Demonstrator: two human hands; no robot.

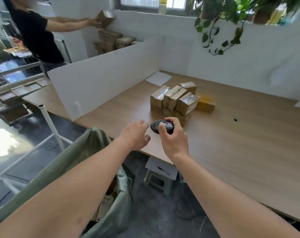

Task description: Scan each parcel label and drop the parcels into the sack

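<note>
At frame centre the right hand [173, 140] grasps a black oval handheld scanner [161, 126], while the left hand [135, 136] beside it hovers loose and empty. Small brown taped cardboard parcels [175, 100] cluster just above on the light wooden table [231, 152], their label print too blurred to read. The green woven sack [87, 152] gapes at lower left.

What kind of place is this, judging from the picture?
Probably a small parcel sorting room. Taped parcels are piled on the table, the right hand holds a scanner, an open sack stands beside the table, and another person stacks boxes behind a partition.
</note>
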